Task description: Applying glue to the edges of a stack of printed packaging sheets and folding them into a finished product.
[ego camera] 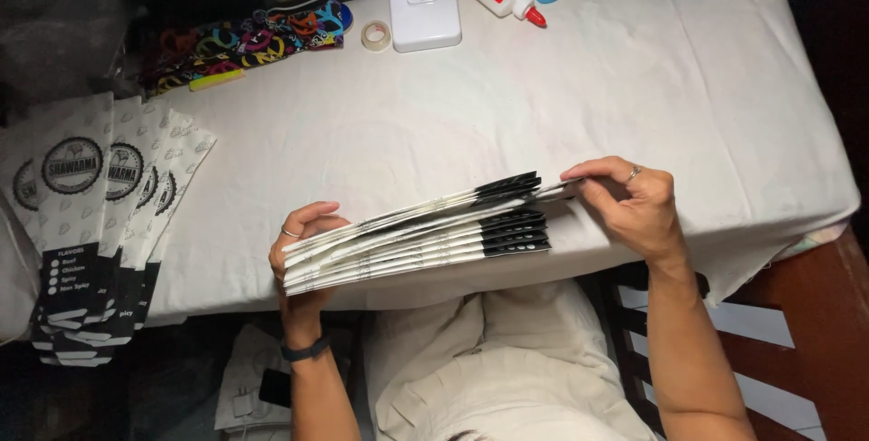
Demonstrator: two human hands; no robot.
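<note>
Paper sleeves [425, 233], perhaps ten stacked

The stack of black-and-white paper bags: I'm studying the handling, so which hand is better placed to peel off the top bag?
Right hand, likely: its fingers already pinch the top end of the stack of black-and-white paper bags; the left hand grips the other end.

Left hand [303, 255] and right hand [634, 206] grip a stack of paper sleeves [425, 233] edgewise.

Single head camera, looking steeply down, close over white-clothed table [561, 106] edge
</note>
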